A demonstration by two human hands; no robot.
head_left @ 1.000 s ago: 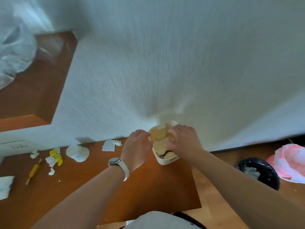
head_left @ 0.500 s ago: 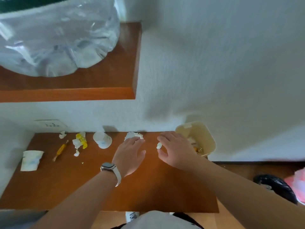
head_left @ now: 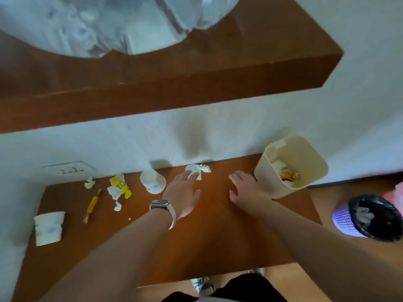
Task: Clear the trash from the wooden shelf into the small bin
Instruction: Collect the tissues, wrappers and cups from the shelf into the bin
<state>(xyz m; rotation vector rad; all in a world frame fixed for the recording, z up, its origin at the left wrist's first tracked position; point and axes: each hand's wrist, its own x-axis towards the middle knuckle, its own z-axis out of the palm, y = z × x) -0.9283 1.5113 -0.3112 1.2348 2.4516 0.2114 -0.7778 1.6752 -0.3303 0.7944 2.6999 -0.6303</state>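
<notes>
The small cream bin stands at the right end of the wooden shelf, against the wall, with scraps inside. My right hand hovers open just left of the bin, holding nothing. My left hand, with a watch on the wrist, is open with its fingertips at a crumpled white paper by the wall. Further left lie an overturned paper cup, a yellow-and-white wrapper, a yellow candy stick, a small white scrap and a flattened paper cup.
An upper wooden shelf overhangs at head height and carries a clear plastic bag. On the floor to the right stands a purple mesh bin lined with a black bag. A wall socket sits left above the shelf.
My right hand no longer holds the small white scrap it had near the bin. My left hand has reached forward to the crumpled paper. The view tilted up and left.
</notes>
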